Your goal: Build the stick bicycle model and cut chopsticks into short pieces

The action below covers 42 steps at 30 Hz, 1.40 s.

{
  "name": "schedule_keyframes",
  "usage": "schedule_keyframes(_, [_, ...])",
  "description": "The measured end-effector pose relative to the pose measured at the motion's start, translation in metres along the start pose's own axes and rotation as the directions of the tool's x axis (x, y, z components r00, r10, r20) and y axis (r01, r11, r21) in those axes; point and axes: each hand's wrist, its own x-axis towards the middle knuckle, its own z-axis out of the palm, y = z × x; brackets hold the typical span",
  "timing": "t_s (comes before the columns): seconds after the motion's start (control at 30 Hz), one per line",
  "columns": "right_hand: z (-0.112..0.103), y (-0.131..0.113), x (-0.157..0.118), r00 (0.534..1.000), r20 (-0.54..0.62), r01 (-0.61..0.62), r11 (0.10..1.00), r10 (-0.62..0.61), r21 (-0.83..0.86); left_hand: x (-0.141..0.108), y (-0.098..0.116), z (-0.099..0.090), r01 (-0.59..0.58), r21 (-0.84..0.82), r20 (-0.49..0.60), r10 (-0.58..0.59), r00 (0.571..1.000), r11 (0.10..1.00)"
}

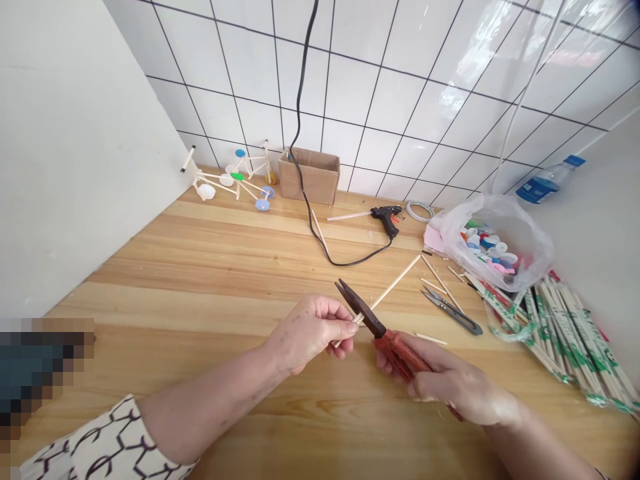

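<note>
Left hand (pixel 310 333) is closed in a pinch on a thin wooden stick (pixel 395 288), and red-handled pliers (pixel 400 353) are gripped by the right hand (pixel 453 387), their dark jaws crossing the stick, both held above a wooden surface (pixel 200 280). Scissors (pixel 450 310) are laid just beyond, with a glue gun (pixel 387 219) and a plastic bag of bottle caps (pixel 493 240) farther back

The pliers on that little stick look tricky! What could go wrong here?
The wooden stick might snap near the pliers, and a sharp end could poke the left hand holding it. The pliers' tips are close to the left fingers, so they might pinch them if they slip. Farther back, the black cord of the glue gun lies loose, so snagging it might drag the gun.
</note>
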Motion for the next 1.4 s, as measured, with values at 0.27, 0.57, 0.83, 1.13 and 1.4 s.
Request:
schedule_keyframes(0.27, [0.004, -0.001, -0.002, 1.000, -0.001, -0.030, 0.999, 0.030, -0.016, -0.001, 0.000, 0.002, 0.052, -0.039, -0.014, -0.052, 0.999, 0.998])
schedule_keyframes(0.57, [0.009, -0.001, -0.001, 0.997, -0.076, -0.007, 0.992, -0.003, -0.130, -0.001, 0.000, 0.003, 0.083, -0.051, -0.012, -0.084, 0.996, 0.995])
schedule_keyframes(0.83, [0.011, 0.002, 0.001, 0.996, -0.084, -0.016, 0.991, 0.005, -0.134, -0.001, 0.001, 0.003, 0.087, -0.055, -0.010, -0.088, 0.996, 0.995])
schedule_keyframes(1.13, [0.012, 0.001, 0.001, 0.996, -0.094, -0.024, 0.990, 0.011, -0.139, -0.002, 0.000, 0.003, 0.094, -0.068, -0.012, -0.095, 0.995, 0.993])
schedule_keyframes(1.4, [0.012, -0.002, 0.001, 0.995, -0.100, -0.041, 0.992, 0.029, -0.123, -0.003, -0.001, 0.004, 0.111, -0.084, -0.016, -0.113, 0.994, 0.990])
